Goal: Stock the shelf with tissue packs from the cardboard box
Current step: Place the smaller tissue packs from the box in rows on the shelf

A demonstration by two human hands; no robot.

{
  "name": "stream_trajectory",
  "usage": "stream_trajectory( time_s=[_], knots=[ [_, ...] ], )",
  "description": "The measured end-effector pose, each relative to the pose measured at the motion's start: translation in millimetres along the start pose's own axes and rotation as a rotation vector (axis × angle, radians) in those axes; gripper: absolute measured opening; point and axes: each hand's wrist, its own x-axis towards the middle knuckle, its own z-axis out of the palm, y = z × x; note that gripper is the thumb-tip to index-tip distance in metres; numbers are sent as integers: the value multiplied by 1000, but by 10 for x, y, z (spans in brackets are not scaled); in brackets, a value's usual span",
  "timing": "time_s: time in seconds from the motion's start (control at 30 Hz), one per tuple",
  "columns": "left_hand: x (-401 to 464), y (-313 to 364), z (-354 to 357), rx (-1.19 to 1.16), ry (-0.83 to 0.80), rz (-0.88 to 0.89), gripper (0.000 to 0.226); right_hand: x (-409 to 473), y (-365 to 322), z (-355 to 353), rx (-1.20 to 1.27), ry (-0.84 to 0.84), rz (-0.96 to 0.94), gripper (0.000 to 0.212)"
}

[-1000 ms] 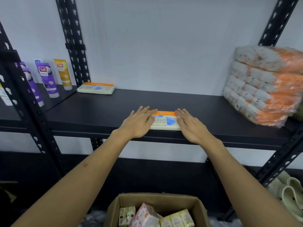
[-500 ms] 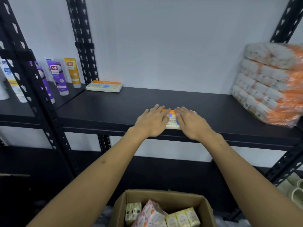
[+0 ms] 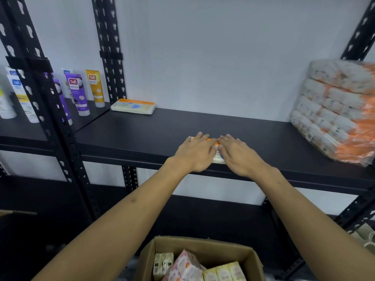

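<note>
A flat white and orange tissue pack (image 3: 217,157) lies at the front edge of the black shelf (image 3: 142,136), almost wholly covered by my hands. My left hand (image 3: 195,152) rests flat on its left half with straight fingers. My right hand (image 3: 238,154) lies flat on its right half, fingers straight too. A second tissue pack (image 3: 133,106) of the same kind lies at the shelf's back left. Below, the open cardboard box (image 3: 205,245) holds several pink and yellow tissue packs (image 3: 186,267).
A big plastic-wrapped bundle of orange and white packs (image 3: 338,110) stands on the shelf's right end. Cosmetic tubes (image 3: 77,92) stand on the neighbouring shelf at left. Black perforated uprights (image 3: 109,49) frame the bay. Pale sandals (image 3: 365,236) lie on the floor at right.
My two hands have closed in toward each other over the pack, so that far less of it shows. The view has shifted slightly.
</note>
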Motion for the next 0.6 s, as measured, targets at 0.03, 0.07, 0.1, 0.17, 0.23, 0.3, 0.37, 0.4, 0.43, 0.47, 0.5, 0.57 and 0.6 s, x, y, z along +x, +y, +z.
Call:
stream_trajectory(
  time_s=[0.03, 0.07, 0.1, 0.17, 0.23, 0.3, 0.37, 0.4, 0.43, 0.47, 0.5, 0.57, 0.6],
  knots=[
    [-4, -44, 27, -2, -3, -5, 51, 9, 8, 33, 8, -3, -2, 49],
    [-18, -111, 36, -9, -10, -26, 51, 12, 24, 47, 21, -2, 3, 50],
    [-34, -193, 29, -13, -20, -58, 52, 21, 39, 52, 31, 3, 9, 51],
    [-74, -371, -19, -18, -57, -118, 55, 38, 39, 41, 12, -5, 15, 52],
    [-126, -545, -109, -26, -92, -152, 58, 62, -12, 7, -27, -45, 13, 56],
    [-157, -768, -230, -24, -75, -195, 59, 94, -63, -34, -82, -88, 16, 60],
    [-191, -1079, -379, -6, -33, -279, 61, 133, -91, -61, -166, -90, 12, 63],
    [-215, -1262, -454, -1, -26, -329, 62, 146, -107, -59, -196, -79, 8, 66],
    [-246, -1453, -524, 4, -28, -376, 62, 160, -134, -43, -196, -65, 5, 69],
    [-275, -1655, -587, 11, -34, -419, 63, 176, -172, -20, -166, -55, 3, 75],
    [-301, -1842, -646, 23, -39, -458, 65, 200, -222, 0, -113, -47, 3, 82],
    [-339, -2171, -728, 43, -45, -527, 67, 298, -318, 36, -31, -44, -8, 96],
    [-353, -2293, -747, 50, -46, -551, 67, 364, -365, 58, -20, -51, -17, 101]
  ],
)
